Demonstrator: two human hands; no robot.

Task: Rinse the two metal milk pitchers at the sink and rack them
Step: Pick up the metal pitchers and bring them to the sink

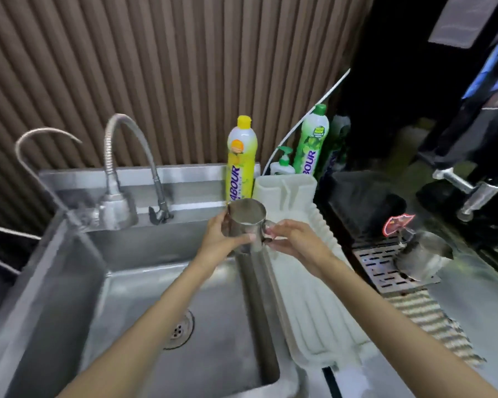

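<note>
I hold a metal milk pitcher (246,222) upright over the right rim of the steel sink (144,282), with a little white milk in its bottom. My left hand (222,239) wraps its body from the left. My right hand (291,239) grips its handle on the right. A second metal milk pitcher (423,257) stands on the perforated drip tray (377,271) of the coffee machine, far to the right. The white ribbed drying rack (308,297) lies beside the sink, below my right forearm.
A flexible faucet (118,179) and a thin curved tap (41,145) rise at the sink's back left; the drain (180,330) is in the basin. Yellow (240,159) and green (312,142) detergent bottles and a soap pump (282,165) stand behind the rack. A black coffee machine (457,139) fills the right.
</note>
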